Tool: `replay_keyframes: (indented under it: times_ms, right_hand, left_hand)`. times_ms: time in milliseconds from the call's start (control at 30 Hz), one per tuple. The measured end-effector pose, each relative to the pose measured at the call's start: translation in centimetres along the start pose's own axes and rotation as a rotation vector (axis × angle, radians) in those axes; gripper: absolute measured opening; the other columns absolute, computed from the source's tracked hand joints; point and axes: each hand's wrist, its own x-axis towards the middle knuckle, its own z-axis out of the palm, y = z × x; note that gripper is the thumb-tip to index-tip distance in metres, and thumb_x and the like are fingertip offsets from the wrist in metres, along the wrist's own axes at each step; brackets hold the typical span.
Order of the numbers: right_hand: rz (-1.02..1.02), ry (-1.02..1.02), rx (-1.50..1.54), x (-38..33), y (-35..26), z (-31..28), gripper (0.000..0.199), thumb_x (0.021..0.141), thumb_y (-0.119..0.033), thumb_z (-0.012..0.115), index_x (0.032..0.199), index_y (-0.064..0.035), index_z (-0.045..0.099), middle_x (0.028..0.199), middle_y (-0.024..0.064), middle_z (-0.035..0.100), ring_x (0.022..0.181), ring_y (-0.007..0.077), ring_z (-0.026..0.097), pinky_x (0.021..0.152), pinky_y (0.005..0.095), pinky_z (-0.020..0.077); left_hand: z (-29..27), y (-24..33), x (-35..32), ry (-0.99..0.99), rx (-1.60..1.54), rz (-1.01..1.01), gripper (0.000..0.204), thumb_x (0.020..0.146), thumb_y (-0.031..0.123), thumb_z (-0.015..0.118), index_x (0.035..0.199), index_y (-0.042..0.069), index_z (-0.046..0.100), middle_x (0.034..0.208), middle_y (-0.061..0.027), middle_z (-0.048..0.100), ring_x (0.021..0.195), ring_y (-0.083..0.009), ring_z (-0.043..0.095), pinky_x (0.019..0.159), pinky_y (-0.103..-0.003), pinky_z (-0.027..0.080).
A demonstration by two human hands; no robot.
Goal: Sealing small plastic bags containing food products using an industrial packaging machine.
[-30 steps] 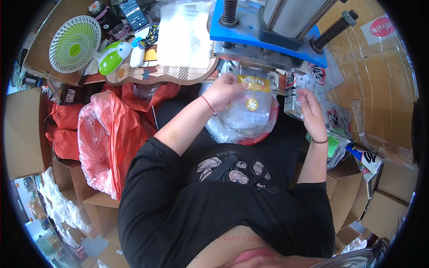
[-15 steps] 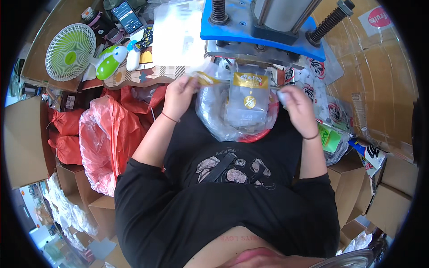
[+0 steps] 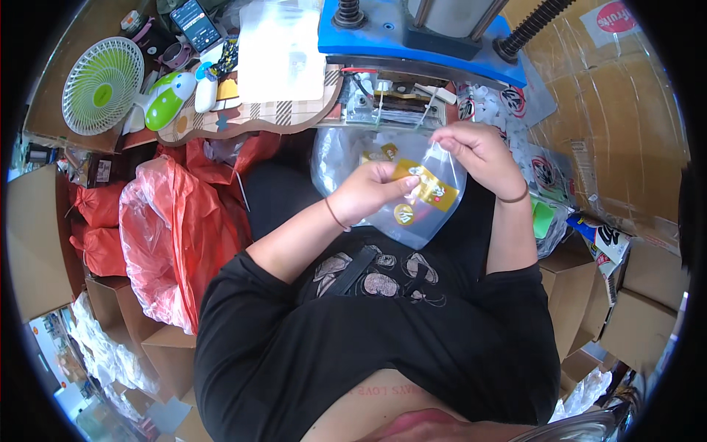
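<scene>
A clear plastic pouch with a gold printed band hangs tilted between my hands, above my lap. My left hand is closed on its left side, thumb over the gold band. Higher up, the fingertips of my right hand pinch the pouch's gathered top edge. Under and behind my left hand, a large clear plastic bag rests on my lap, with more gold-printed pouches in it, partly covered.
A blue press with metal springs stands just beyond my hands, small metal parts below it. At the left are a green-white fan, a phone and a red bag. Cardboard walls the right side.
My hands, apart before, have come together on one pouch. The left moved right and down with a pouch; the right moved slightly left. More of the space under the press shows now.
</scene>
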Motion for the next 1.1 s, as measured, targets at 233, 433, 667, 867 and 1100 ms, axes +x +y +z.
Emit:
replay_keyframes:
  times_ms: [233, 433, 667, 867, 1100]
  right_hand:
    - [0.198, 0.187, 0.161, -1.0, -0.3, 0.3, 0.018, 0.096, -0.018, 0.065, 0.1, -0.0005, 0.07, 0.085, 0.0042, 0.069, 0.079, 0.015, 0.064, 0.073, 0.0287, 0.05]
    - [0.054, -0.028, -0.039, -1.9, 1.4, -1.4, 0.014, 0.092, -0.013, 0.068, 0.098, -0.0003, 0.07, 0.088, 0.0061, 0.069, 0.08, 0.0111, 0.064, 0.073, 0.0266, 0.0496]
    - [0.255, 0.246, 0.835, -5.7, 5.8, -3.6, 0.026, 0.097, -0.017, 0.063, 0.117, -0.0014, 0.061, 0.107, 0.0084, 0.065, 0.099, 0.0129, 0.062, 0.081, 0.0264, 0.0486]
    - [0.233, 0.251, 0.66, -4.4, 1.9, 1.6, 0.031, 0.099, -0.022, 0.062, 0.122, -0.0021, 0.055, 0.101, 0.0066, 0.063, 0.09, 0.0119, 0.06, 0.079, 0.0242, 0.0471]
    - [0.082, 0.085, -0.006, -5.0, 2.7, 2.1, 0.031, 0.1, -0.028, 0.06, 0.118, -0.0024, 0.056, 0.095, 0.0056, 0.06, 0.081, 0.0118, 0.057, 0.075, 0.0243, 0.0459]
  left_hand:
    - [-0.6, -2.5, 1.5, -0.084, 0.246, 0.001, 0.024, 0.097, 0.026, 0.068, 0.105, 0.004, 0.071, 0.089, -0.0002, 0.07, 0.074, -0.0036, 0.057, 0.069, -0.021, 0.047]
    - [1.1, -1.7, 1.1, -0.134, -0.017, -0.115, 0.024, 0.095, 0.024, 0.07, 0.107, 0.003, 0.07, 0.092, -0.0006, 0.072, 0.07, -0.0049, 0.06, 0.064, -0.021, 0.047]
    - [-2.3, -0.6, 3.1, -0.096, -0.036, -0.126, 0.022, 0.093, 0.014, 0.07, 0.112, 0.003, 0.069, 0.101, -0.0047, 0.072, 0.084, -0.0114, 0.068, 0.07, -0.025, 0.053]
    - [-3.9, 3.0, 5.5, 0.106, -0.102, -0.13, 0.029, 0.092, 0.01, 0.068, 0.118, 0.0, 0.063, 0.101, -0.0071, 0.07, 0.078, -0.0154, 0.068, 0.076, -0.03, 0.056]
    - [-17.5, 5.8, 4.5, 0.882, 1.527, 0.613, 0.058, 0.09, 0.03, 0.068, 0.137, 0.001, 0.048, 0.134, -0.0253, 0.054, 0.118, -0.0376, 0.059, 0.096, -0.045, 0.049]
